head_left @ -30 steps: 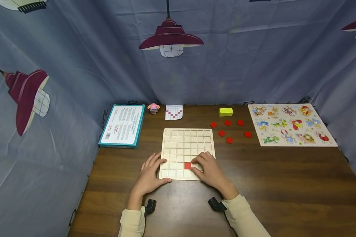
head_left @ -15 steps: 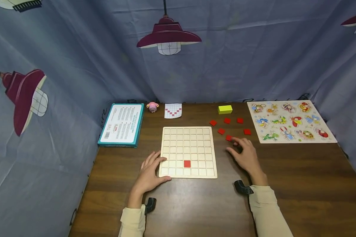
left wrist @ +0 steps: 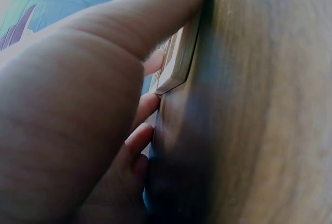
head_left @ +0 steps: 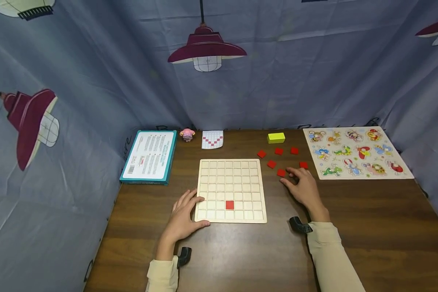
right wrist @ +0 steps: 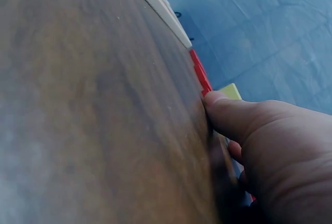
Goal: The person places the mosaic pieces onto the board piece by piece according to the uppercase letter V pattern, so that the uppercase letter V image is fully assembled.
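Note:
A pale wooden grid board lies on the table with one red square tile in its second row from the bottom. My left hand rests against the board's lower left corner, fingers along the left edge and thumb at the bottom edge. In the left wrist view, the board's corner shows beyond the thumb. My right hand is lowered to the nearest loose red tile, thumb and index fingertips right at its edges, with a gap between them. The right wrist view shows the thumb beside red tiles.
Several other red tiles lie loose right of the board. Behind are a yellow block, a pattern card and a pink figurine. A teal-edged box stands left; an insect puzzle board lies right.
My right hand has left the red tile in the grid and moved right to the loose tiles, its thumb closing in on the nearest one. The left hand stays at the board's corner.

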`<action>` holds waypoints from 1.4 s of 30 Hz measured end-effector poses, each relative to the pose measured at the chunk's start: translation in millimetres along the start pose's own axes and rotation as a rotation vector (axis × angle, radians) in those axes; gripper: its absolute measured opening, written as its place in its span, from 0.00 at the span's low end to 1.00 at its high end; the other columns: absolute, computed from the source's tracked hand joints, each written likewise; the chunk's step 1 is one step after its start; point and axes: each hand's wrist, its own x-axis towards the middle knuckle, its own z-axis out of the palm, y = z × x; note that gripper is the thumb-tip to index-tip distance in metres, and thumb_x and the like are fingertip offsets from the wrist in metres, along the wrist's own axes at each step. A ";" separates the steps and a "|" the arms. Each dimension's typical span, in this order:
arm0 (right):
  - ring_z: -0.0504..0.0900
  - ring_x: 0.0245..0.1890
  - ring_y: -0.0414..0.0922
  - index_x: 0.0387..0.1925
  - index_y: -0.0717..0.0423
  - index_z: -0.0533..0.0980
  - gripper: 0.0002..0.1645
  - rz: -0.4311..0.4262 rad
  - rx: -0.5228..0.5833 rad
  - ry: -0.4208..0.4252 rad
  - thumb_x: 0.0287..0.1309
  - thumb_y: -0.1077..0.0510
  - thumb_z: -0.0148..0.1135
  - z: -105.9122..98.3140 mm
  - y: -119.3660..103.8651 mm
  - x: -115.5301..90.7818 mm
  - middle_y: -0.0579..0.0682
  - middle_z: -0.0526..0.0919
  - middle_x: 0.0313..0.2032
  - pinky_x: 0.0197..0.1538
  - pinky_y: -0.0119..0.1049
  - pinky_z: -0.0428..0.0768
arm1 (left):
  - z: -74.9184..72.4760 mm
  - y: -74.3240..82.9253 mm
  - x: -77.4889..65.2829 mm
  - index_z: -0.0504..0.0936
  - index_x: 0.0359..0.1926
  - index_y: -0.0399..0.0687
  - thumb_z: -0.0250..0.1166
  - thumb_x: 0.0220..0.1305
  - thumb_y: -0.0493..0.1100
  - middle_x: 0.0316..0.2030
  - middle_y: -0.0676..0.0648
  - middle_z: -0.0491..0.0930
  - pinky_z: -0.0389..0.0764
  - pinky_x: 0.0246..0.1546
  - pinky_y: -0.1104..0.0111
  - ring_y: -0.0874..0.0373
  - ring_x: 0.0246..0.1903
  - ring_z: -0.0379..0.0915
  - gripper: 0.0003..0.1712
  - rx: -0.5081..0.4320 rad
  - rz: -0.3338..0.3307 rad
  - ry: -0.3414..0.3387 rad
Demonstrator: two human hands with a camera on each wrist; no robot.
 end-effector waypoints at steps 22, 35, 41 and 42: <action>0.72 0.40 0.54 0.47 0.65 0.80 0.16 -0.049 0.022 0.066 0.64 0.57 0.69 14.0 -17.9 -10.8 0.57 0.78 0.36 0.46 0.49 0.70 | 0.6 -3.1 1.6 0.75 0.67 0.58 0.80 0.49 0.62 0.79 0.47 0.57 0.46 0.76 0.37 0.44 0.81 0.43 0.45 -0.025 0.011 -0.001; 0.70 0.36 0.45 0.43 0.61 0.81 0.15 -0.242 0.112 0.058 0.56 0.60 0.75 38.7 -80.3 -27.5 0.52 0.77 0.31 0.40 0.40 0.69 | 1.4 -3.3 0.4 0.75 0.66 0.59 0.80 0.48 0.61 0.79 0.47 0.58 0.47 0.75 0.35 0.44 0.80 0.44 0.45 -0.021 0.012 0.006; 0.73 0.36 0.42 0.44 0.56 0.82 0.15 -0.308 0.131 -0.025 0.57 0.57 0.75 49.8 -107.4 -30.9 0.49 0.79 0.32 0.42 0.40 0.72 | 1.6 -4.1 0.6 0.75 0.67 0.59 0.80 0.49 0.61 0.79 0.48 0.58 0.46 0.76 0.36 0.45 0.81 0.43 0.45 -0.021 0.003 -0.002; 0.73 0.37 0.43 0.44 0.56 0.82 0.14 -0.318 0.133 -0.038 0.57 0.57 0.75 52.0 -111.2 -31.3 0.49 0.79 0.32 0.44 0.40 0.73 | 1.4 -4.1 0.8 0.75 0.67 0.59 0.80 0.49 0.61 0.79 0.48 0.58 0.46 0.76 0.36 0.45 0.81 0.43 0.45 -0.022 0.002 -0.003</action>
